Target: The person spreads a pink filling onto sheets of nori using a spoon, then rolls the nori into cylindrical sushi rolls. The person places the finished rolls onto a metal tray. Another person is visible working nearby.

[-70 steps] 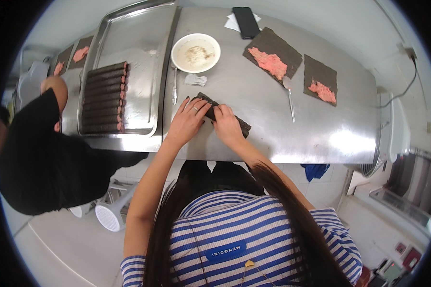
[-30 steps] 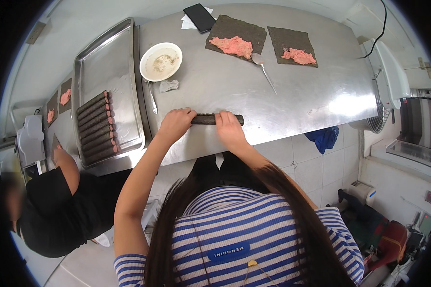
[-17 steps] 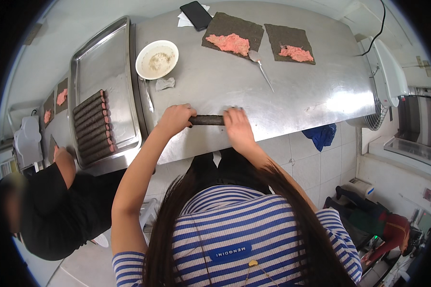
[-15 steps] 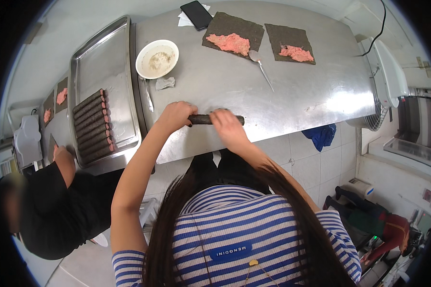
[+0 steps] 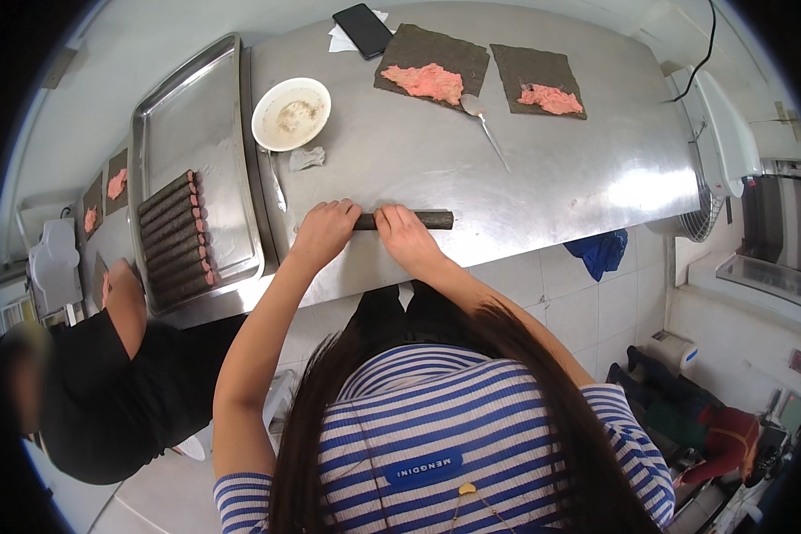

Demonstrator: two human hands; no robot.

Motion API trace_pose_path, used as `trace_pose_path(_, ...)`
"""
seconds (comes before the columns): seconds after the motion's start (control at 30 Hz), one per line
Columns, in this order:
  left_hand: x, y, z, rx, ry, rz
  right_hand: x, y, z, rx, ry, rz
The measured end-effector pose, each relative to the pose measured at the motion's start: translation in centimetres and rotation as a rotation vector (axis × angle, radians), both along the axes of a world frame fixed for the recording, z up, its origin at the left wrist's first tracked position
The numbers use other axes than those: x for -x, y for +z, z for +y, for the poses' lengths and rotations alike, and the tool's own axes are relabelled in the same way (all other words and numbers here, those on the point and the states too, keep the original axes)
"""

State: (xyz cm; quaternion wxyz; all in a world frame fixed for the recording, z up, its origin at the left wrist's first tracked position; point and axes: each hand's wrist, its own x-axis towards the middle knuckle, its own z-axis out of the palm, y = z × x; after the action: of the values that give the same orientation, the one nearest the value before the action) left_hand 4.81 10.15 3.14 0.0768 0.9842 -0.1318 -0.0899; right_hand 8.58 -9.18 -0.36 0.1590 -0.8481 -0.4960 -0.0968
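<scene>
A dark seaweed roll (image 5: 434, 220) lies crosswise on the steel table, close to its front edge. My left hand (image 5: 331, 230) is closed around the roll's left end, fingers curled over the top. Just beside it, my right hand (image 5: 406, 237) grips the roll left of its middle, and the right part sticks out bare. What is inside the roll cannot be seen. Farther back are two flat seaweed sheets, a larger one (image 5: 458, 60) and a smaller one (image 5: 543, 69), each with pink paste (image 5: 429, 82) spread on it. A spoon (image 5: 488, 129) rests against the larger sheet.
A metal tray (image 5: 187, 89) on the left holds several finished rolls (image 5: 176, 236). Next to it stand a white bowl (image 5: 291, 114) of liquid, a utensil (image 5: 277, 182) and a crumpled wipe (image 5: 307, 158). A phone (image 5: 362, 29) lies at the back. A co-worker (image 5: 107, 392) works at left.
My right hand has slid left along the roll, closer to my left hand, uncovering more of its right part. My left fingers now curl over the left end.
</scene>
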Motion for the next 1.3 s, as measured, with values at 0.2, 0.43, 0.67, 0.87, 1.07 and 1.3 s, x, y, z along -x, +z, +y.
trace_pose_path(0.2,0.8,1.0,0.1,0.033,0.017,-0.013,-0.8,-0.2,-3.3,0.026,-0.040,0.037)
trace_pose_path(0.43,0.0,1.5,-0.9,0.086,0.007,0.065,-1.9,1.0,-6.7,0.043,-0.057,0.135)
trace_pose_path(0.67,-2.2,0.0,-9.1,0.225,0.006,0.015,-4.3,2.0,-8.5,-0.084,-0.017,0.440)
trace_pose_path(0.87,-2.5,0.8,-10.0,0.209,0.028,0.026,-16.3,0.6,-10.3,-0.266,-0.708,0.254)
trace_pose_path(1.07,-3.4,1.1,-10.8,0.195,0.033,0.070,-19.4,-2.0,-10.3,-0.143,-0.701,0.377)
trace_pose_path(1.3,-2.6,0.6,-12.1,0.224,0.145,0.030,-13.8,2.6,-15.2,-0.320,-0.579,0.635)
